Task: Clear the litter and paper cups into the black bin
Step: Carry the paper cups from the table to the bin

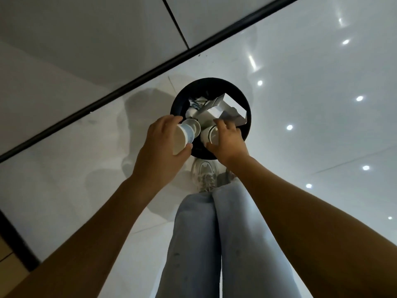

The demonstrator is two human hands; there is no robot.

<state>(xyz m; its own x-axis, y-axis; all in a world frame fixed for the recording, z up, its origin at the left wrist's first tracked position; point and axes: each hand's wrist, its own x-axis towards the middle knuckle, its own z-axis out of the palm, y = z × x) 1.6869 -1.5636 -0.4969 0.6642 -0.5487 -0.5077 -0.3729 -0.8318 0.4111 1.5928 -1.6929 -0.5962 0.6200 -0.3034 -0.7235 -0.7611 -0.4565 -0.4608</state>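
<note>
A round black bin [214,83] stands on the glossy floor straight below me. Inside it lie white boxes [225,106] and crumpled wrappers [198,102]. My left hand [159,147] is over the bin's near left rim, wrapped around a white paper cup [182,136] held on its side; a second cup [191,125] sits just beyond it, and I cannot tell whether the hand touches it. My right hand [229,143] hovers over the near right rim with its fingers around another white paper cup [209,135], whose mouth faces me.
A black strip [137,80] runs diagonally across the floor behind the bin, with a grey wall panel beyond. My legs in light jeans [214,233] and one white sneaker [204,171] are right in front of the bin. Ceiling lights reflect in the floor on the right.
</note>
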